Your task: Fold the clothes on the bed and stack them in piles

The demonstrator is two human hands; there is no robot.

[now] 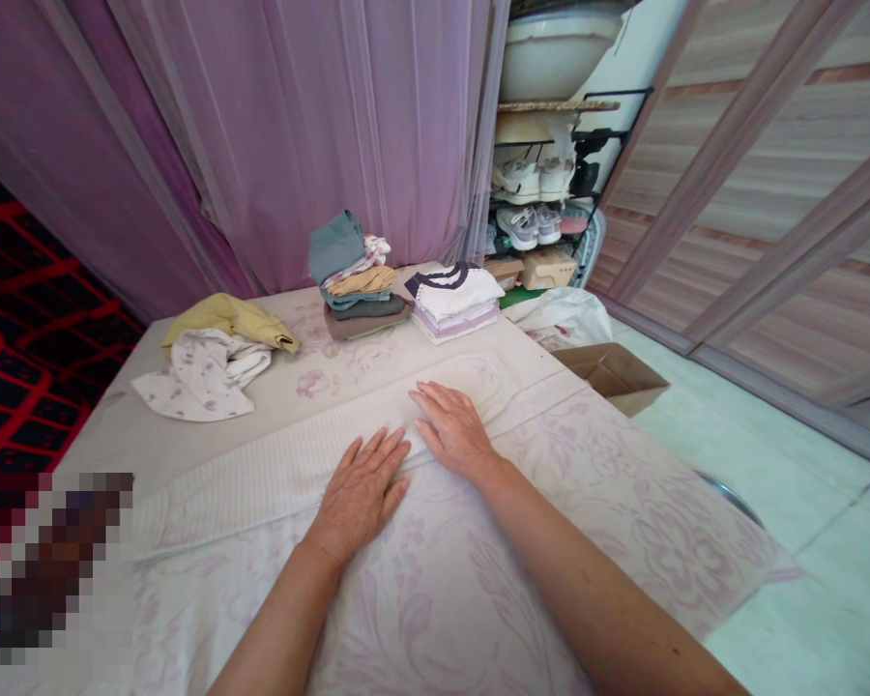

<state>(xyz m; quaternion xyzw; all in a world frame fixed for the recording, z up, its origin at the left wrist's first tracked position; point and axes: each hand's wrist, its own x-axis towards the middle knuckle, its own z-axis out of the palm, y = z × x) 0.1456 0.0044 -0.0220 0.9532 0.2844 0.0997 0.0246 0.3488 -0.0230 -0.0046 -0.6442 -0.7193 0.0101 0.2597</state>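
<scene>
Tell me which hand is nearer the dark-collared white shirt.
Right. The right hand is on the near side of the dark-collared white shirt; the left hand is closer to the camera, farther left.

Single head camera; faces forward, down; left hand (359,493), right hand (455,425) near; sheet (435,590) below; curtain (319,126) beyond.

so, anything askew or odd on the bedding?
Slightly: the yellow garment and printed white garment lie crumpled at far left, unlike the neatly folded teal-topped stack and white-topped stack. The striped white garment lies spread out. No spill or damage visible.
</scene>
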